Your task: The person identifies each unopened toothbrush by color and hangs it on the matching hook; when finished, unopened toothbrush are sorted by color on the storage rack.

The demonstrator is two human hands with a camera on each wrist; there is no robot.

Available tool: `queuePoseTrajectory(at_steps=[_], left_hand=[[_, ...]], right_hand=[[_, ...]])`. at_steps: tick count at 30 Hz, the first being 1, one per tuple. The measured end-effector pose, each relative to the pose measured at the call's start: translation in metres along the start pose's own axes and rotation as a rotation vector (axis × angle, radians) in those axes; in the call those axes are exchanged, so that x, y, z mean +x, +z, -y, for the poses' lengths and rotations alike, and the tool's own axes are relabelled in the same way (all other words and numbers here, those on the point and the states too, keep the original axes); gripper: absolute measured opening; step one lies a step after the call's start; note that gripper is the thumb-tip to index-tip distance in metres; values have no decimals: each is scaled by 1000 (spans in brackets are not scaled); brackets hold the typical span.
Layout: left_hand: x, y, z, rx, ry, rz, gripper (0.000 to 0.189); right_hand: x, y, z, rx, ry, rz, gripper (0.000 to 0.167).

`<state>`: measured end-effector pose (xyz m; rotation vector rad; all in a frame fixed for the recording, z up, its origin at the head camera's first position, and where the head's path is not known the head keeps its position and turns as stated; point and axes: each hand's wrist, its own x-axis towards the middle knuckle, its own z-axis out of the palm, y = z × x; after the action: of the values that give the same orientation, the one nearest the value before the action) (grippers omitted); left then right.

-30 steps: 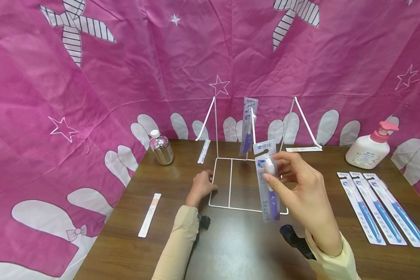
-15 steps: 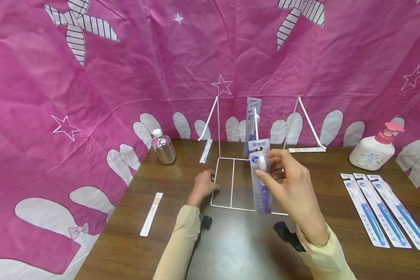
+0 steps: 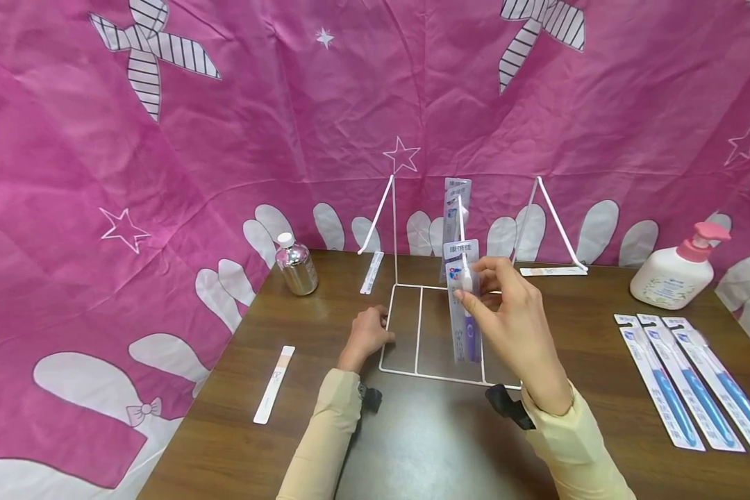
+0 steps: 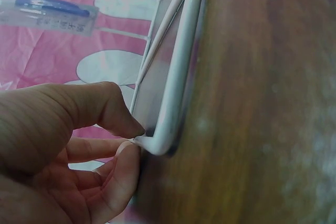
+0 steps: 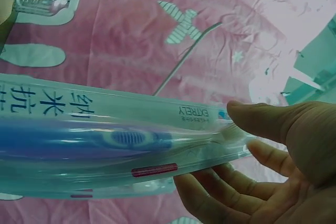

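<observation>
White wire rack (image 3: pixel 395 229): pinched at left side of base by left hand (image 3: pixel 367 335), thumb meeting fingers; best held steady. Right hand (image 3: pixel 514 316): thumb and fingers closed narrowly on purple toothbrush pack (image 3: pixel 460 326), upright at middle hook (image 3: pixel 461 222). Probably hanging; keep squared to tip. Threaded or not: unclear.

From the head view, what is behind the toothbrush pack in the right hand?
At least two similar packs hang on the white rack. The held pack covers much of their lower parts, so those cannot be seen.
</observation>
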<state>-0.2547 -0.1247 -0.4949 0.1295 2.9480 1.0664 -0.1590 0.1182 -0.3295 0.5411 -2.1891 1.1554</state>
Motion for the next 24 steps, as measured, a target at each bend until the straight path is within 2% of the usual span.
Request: queuePoseTrajectory(at_steps=[7, 18, 24], left_hand=[[-1, 1, 0, 17, 16, -6, 40], [-1, -1, -2, 13, 4, -4, 44], [-3, 0, -1, 19, 1, -6, 46]], right_hand=[[11, 10, -16, 13, -8, -29, 42], [35, 22, -36, 22, 3, -74, 41], [45, 28, -45, 29, -19, -116, 38]])
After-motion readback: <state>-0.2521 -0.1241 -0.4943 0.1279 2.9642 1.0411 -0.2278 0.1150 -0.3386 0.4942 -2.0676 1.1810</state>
